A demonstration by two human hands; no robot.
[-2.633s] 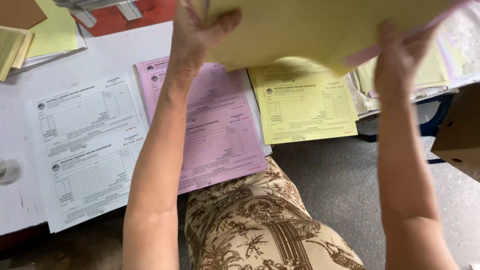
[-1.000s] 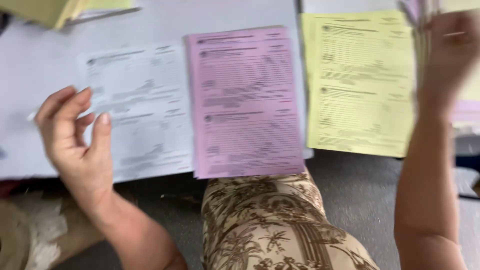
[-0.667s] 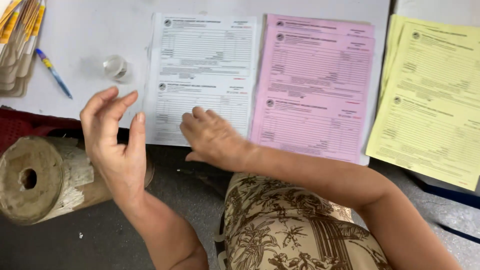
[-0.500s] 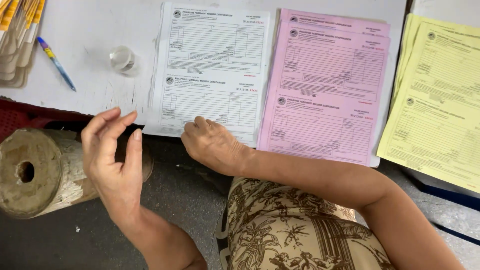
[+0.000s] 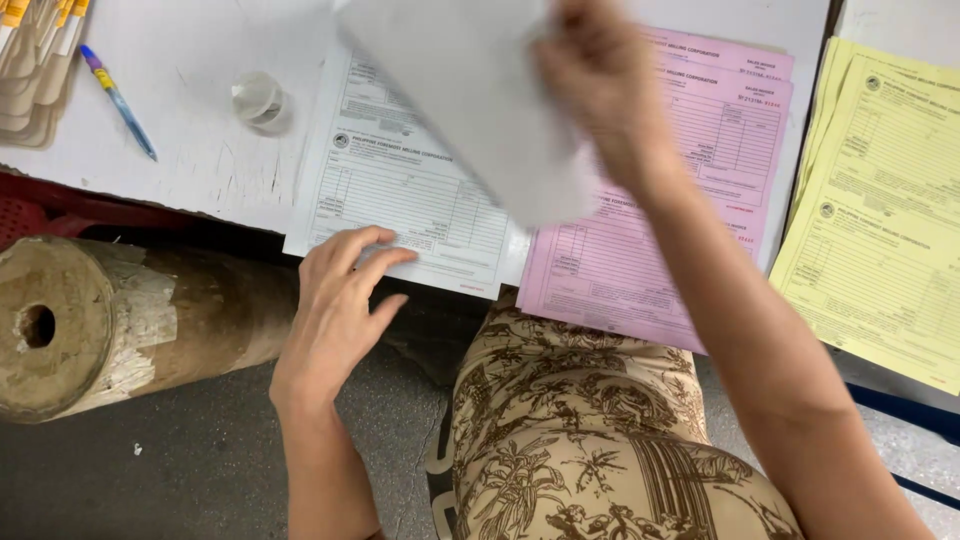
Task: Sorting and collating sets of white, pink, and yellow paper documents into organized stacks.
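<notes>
My right hand (image 5: 600, 85) grips a white sheet (image 5: 470, 100) and holds it lifted over the table, between the white and pink stacks. My left hand (image 5: 340, 310) rests with its fingertips on the near edge of the stack of white printed forms (image 5: 400, 200). To the right of that stack lies a stack of pink forms (image 5: 660, 230), partly hidden by my right forearm. Further right lies a stack of yellow forms (image 5: 880, 210). All three stacks lie on a white tabletop (image 5: 200, 150).
A blue pen (image 5: 118, 102) and a small clear round cap (image 5: 256, 98) lie on the table at the left. Folders (image 5: 35, 60) are fanned at the top left corner. A thick wooden log (image 5: 110, 320) lies below the table edge. My patterned lap (image 5: 590, 430) is below.
My right hand has risen from the white stack with one white sheet in it. My left hand moved right onto the stack's near edge.
</notes>
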